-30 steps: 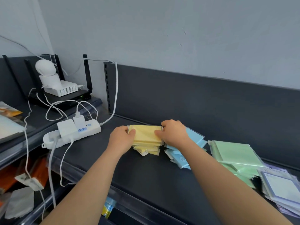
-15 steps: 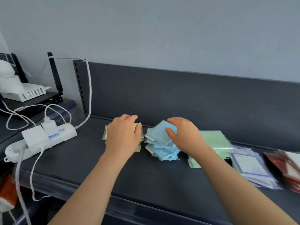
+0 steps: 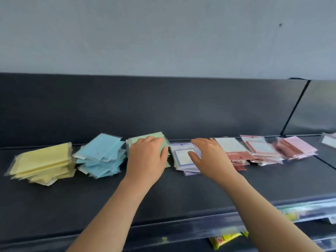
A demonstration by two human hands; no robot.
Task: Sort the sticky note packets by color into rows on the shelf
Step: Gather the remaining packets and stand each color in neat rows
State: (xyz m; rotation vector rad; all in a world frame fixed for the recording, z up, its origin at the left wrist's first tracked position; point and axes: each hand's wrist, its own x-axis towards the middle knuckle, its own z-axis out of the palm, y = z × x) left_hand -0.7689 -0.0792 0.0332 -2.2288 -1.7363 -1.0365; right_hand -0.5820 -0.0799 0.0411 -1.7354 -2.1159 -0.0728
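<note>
Sticky note packets lie in piles along the dark shelf (image 3: 181, 193). From left to right: a yellow pile (image 3: 41, 163), a blue pile (image 3: 101, 155), a green pile (image 3: 138, 140), a lilac pile (image 3: 181, 157), a dark red pile (image 3: 236, 157), a pale pink-edged pile (image 3: 260, 147) and a pink pile (image 3: 298, 147). My left hand (image 3: 146, 157) rests flat on the green pile and hides most of it. My right hand (image 3: 209, 156) hovers over the lilac pile's right part with relaxed fingers, holding nothing.
The shelf's dark back panel (image 3: 163, 106) rises behind the piles. A divider (image 3: 294, 108) slants at the right, with more packets (image 3: 329, 140) beyond it. Yellow packaged goods (image 3: 223, 239) show on a lower shelf under the front edge.
The view swung right; the power strip and router left the frame. My left hand moved from the yellow pile to the green one, my right hand from the blue pile to the lilac one.
</note>
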